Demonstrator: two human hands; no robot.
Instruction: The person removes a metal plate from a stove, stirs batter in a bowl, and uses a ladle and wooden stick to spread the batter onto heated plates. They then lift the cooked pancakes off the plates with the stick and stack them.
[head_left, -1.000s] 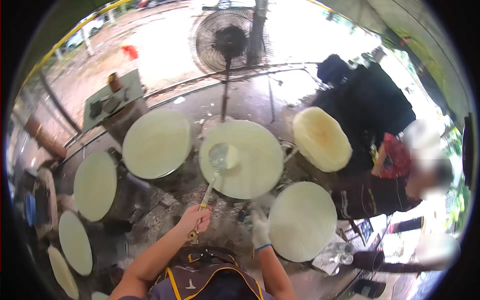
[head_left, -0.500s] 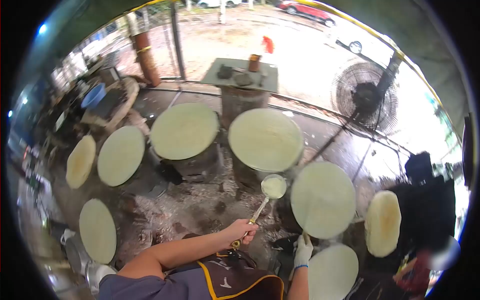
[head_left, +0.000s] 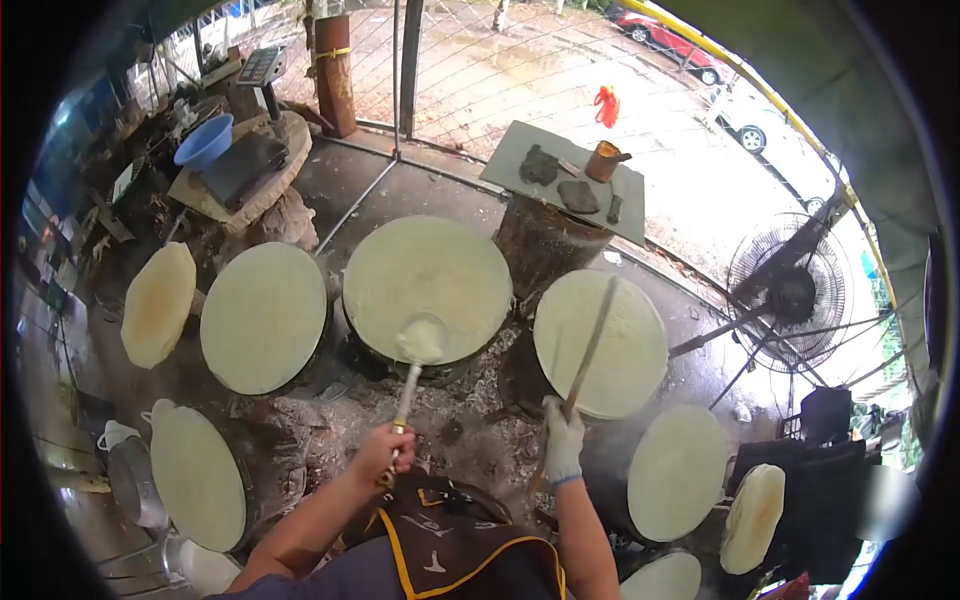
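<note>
The left hand (head_left: 378,455) grasps a ladle (head_left: 420,340), its bowl over a round sheet (head_left: 428,272); the gloved right hand (head_left: 563,440) grips a stick (head_left: 590,345)

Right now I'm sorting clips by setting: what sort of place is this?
Probably an open-air food workshop: round cloth-topped steamers stand in an arc on a wet ash-strewn floor, the left hand holds a batter ladle, and a street with cars lies beyond.

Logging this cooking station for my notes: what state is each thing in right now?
Left hand: bare, gripping the ladle handle.
Ladle: bowl full of pale batter, over the middle round.
Right hand: gloved, holding the stick.
Stick: lying across the right round.
Middle round: covered by a pale sheet.
</note>
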